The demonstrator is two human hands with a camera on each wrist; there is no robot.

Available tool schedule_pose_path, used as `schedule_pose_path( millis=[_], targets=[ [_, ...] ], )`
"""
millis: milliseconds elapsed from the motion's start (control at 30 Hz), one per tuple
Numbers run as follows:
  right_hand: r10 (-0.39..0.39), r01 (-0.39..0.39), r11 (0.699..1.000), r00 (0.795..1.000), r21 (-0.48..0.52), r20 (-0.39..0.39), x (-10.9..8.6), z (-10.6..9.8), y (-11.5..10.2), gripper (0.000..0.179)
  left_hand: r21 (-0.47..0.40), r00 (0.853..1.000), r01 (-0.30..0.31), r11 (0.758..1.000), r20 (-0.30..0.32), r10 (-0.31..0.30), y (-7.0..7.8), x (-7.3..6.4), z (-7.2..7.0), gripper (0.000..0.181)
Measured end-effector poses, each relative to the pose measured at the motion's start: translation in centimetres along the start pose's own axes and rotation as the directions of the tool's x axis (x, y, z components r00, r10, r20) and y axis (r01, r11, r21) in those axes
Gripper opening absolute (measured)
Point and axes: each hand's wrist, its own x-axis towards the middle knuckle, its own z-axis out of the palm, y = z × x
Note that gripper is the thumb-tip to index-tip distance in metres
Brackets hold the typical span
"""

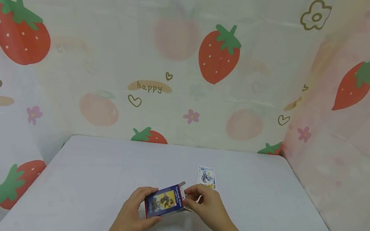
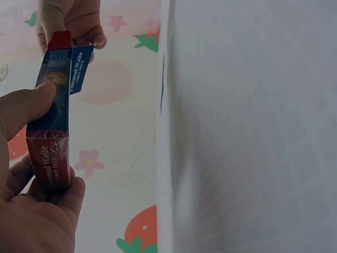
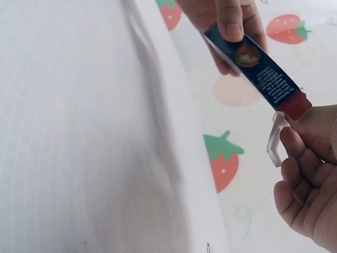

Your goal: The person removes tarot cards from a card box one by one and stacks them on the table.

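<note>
My left hand (image 1: pixel 133 211) holds a small blue tarot deck box (image 1: pixel 160 203) above the table, thumb on one narrow side and fingers on the other. The box has a yellow picture on its front and a red end (image 2: pixel 51 163) near the left palm. Its opposite end stands open. There, my right hand (image 1: pixel 209 206) pinches at a red flap (image 3: pixel 297 105) with thumb and forefinger. A pale flap (image 3: pixel 276 139) sticks out beside those fingers. Whether cards lie inside the box is hidden. Several cards (image 1: pixel 206 175) lie on the table just beyond the right hand.
A white-covered table (image 1: pixel 106 167) lies beneath both hands. Behind it and at both sides hang cloths (image 1: pixel 268 82) printed with strawberries, flowers and hearts.
</note>
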Motion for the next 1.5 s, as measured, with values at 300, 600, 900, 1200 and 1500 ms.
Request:
schedule_pose_path(
  millis=[300,600,900,1200,1500],
  targets=[
    [-0.002,0.002,1.0,1.0,0.008,0.002,0.0,-0.3,-0.1,0.017,-0.006,1.0,0.013,1.0,-0.001,-0.013,0.1,0.0,0.0,0.077],
    [-0.01,0.01,1.0,1.0,0.0,-0.011,-0.1,-0.8,-0.4,0.014,-0.006,1.0,0.007,1.0,-0.005,-0.007,0.1,0.1,0.0,0.077],
    [-0.013,0.013,1.0,1.0,0.005,-0.028,0.0,-1.1,-0.5,0.016,0.002,1.0,0.007,1.0,-0.016,-0.007,0.2,0.0,0.1,0.077],
    [0.033,-0.031,0.999,0.998,0.037,-0.049,0.1,-1.6,-0.9,0.015,-0.009,1.0,0.005,1.0,-0.03,-0.005,0.1,0.0,0.0,0.078],
    [0.046,-0.041,0.997,0.996,0.065,-0.082,0.1,-2.1,-0.9,0.013,-0.027,0.999,0.02,0.999,-0.028,-0.02,0.1,0.0,0.0,0.077]
  ],
)
